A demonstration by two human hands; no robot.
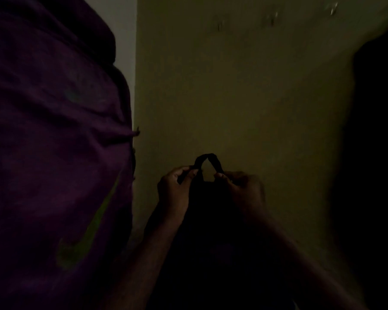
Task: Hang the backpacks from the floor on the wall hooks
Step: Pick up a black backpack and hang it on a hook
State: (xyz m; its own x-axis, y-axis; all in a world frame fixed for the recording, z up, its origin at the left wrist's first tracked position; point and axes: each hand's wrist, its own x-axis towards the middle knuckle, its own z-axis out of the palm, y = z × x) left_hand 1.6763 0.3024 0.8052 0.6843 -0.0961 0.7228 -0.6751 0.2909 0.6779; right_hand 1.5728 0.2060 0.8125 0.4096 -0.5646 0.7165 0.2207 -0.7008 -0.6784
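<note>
The room is very dark. A black backpack (208, 231) hangs in front of me between my forearms, its body hard to make out. Its top handle loop (207, 161) stands up in an arch against the wall. My left hand (174, 191) pinches the loop's left end and my right hand (242, 191) pinches its right end. High on the yellowish wall, well above the loop, three small metal hooks glint: the left hook (220, 25), the middle hook (273, 17) and the right hook (333, 8).
A large purple backpack (54, 153) with a green swoosh mark fills the left side, hanging in front of a paler wall strip (123, 23). A dark shape (376, 130) covers the right edge. Bare yellowish wall (244, 97) lies between the hooks and my hands.
</note>
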